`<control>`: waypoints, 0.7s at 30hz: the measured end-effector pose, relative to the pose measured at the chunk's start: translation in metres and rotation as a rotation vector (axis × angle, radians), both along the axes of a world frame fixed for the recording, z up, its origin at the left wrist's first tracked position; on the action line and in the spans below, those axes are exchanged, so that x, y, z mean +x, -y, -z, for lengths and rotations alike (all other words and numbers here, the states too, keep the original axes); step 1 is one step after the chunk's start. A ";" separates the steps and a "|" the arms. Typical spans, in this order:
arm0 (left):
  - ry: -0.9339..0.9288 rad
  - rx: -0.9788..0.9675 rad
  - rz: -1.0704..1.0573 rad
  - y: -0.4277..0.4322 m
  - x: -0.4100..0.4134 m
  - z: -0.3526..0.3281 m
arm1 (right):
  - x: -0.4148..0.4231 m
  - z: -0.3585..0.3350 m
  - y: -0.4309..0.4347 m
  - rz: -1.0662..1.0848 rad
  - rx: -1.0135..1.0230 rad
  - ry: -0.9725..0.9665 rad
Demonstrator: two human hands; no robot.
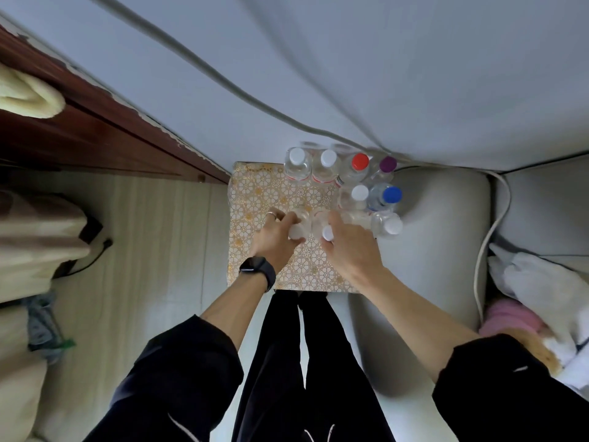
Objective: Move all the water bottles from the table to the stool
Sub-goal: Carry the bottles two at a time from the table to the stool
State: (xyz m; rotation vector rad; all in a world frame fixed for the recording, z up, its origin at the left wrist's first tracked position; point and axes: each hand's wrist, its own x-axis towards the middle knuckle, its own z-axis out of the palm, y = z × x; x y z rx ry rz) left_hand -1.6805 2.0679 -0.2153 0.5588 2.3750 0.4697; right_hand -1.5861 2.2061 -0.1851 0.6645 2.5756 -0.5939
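At seven o'clock from the other bottles [360, 173], my left hand [275, 239] and right hand [349, 250] each grip one bottle [299, 230] upright, likely to carry two together.

Home, bedroom-like — wooden cabinet [79, 122], cream towel [28, 94], heaped laundry [541, 282], wall cable [223, 81].

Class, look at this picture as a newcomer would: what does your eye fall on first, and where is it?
First, the cluster of water bottles along the far and right edges of the gold-patterned surface, with a red cap, a purple cap and a blue cap. At its middle the left hand grips a clear bottle, the right hand a white-capped bottle.
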 end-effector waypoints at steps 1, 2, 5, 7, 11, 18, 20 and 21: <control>-0.009 0.012 -0.009 -0.006 -0.006 0.001 | -0.007 0.001 -0.003 0.021 0.009 -0.015; -0.022 0.026 -0.017 -0.012 -0.012 0.002 | -0.013 0.003 -0.007 0.042 0.013 -0.033; -0.060 0.057 -0.037 -0.025 -0.029 0.008 | -0.031 0.007 -0.018 0.074 0.007 -0.086; -0.060 0.078 -0.057 -0.032 -0.040 0.010 | -0.042 0.012 -0.023 0.077 0.012 -0.100; -0.064 0.102 -0.015 -0.042 -0.053 0.013 | -0.056 0.023 -0.027 0.077 0.022 -0.063; -0.066 0.065 0.102 -0.049 -0.073 0.016 | -0.071 0.031 -0.029 0.115 0.043 -0.023; -0.065 0.044 0.115 -0.049 -0.074 0.016 | -0.073 0.032 -0.027 0.123 0.054 -0.009; -0.066 0.027 0.128 -0.049 -0.075 0.015 | -0.073 0.031 -0.026 0.124 0.056 0.002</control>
